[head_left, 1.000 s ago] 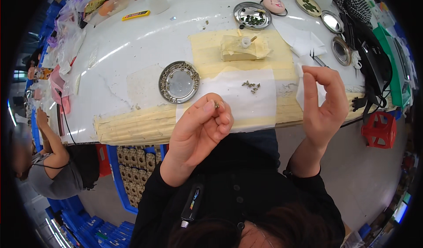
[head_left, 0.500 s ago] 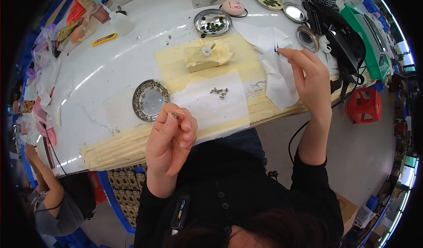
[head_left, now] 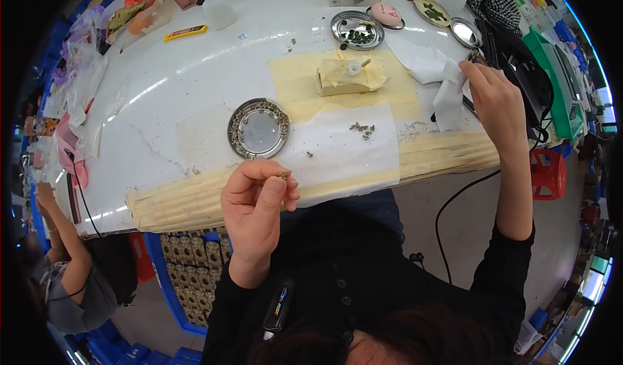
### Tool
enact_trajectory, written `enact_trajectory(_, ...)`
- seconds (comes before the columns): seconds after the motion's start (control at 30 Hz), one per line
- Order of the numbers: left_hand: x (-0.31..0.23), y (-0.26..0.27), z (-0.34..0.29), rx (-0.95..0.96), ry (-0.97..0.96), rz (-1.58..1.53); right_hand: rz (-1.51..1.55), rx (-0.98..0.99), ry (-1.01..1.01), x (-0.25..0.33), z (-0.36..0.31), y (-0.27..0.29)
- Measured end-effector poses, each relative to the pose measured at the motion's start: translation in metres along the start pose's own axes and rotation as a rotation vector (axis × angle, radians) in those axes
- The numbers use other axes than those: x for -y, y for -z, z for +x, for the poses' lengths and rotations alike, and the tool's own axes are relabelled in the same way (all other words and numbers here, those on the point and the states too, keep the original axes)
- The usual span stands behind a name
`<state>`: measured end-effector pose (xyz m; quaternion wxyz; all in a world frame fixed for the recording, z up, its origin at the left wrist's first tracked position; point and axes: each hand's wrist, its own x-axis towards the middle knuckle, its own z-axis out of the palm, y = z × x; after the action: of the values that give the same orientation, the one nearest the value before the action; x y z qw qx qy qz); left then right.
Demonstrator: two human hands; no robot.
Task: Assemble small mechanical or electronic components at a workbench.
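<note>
From the head camera: your left hand (head_left: 254, 203) pinched a small brass-coloured part (head_left: 282, 175) between thumb and fingertips, held up just off the bench's (head_left: 162, 92) near edge. Your right hand (head_left: 496, 96) reached well away to the bench's right edge, fingers closed on a white tissue (head_left: 448, 92). The part sat nearer your left hand, below the round metal dish (head_left: 258, 129); its long axis was too small to tell.
</note>
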<state>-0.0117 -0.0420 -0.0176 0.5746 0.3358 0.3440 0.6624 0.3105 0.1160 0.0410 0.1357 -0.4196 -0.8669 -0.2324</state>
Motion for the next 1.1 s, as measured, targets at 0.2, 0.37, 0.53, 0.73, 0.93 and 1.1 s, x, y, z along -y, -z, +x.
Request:
enact_trajectory(0.2, 0.003, 0.005, 0.007, 0.17, 0.197, -0.385, -0.085, -0.212, -0.208, -0.006, -0.001, -0.008)
enact_trajectory(0.37, 0.005, 0.005, 0.008, 0.184, 0.211, -0.426, -0.232, -0.26, -0.226, -0.021, 0.002, -0.017)
enact_trajectory(0.53, 0.009, 0.004, 0.007, 0.106, 0.12, -0.276, -0.033, -0.368, -0.291, -0.033, 0.003, -0.012)
enact_trajectory(0.73, 0.009, -0.003, 0.01, 0.057, -0.001, -0.099, 0.476, -0.46, -0.401, -0.007, 0.007, -0.004)
enact_trajectory(0.93, 0.006, -0.006, 0.012, 0.045, 0.024, -0.136, 0.742, -0.368, -0.382, 0.018, 0.002, -0.007)
enact_trajectory(1.1, 0.01, -0.006, 0.01, 0.056, 0.014, -0.087, 0.873, -0.224, -0.29, 0.033, -0.011, 0.019)
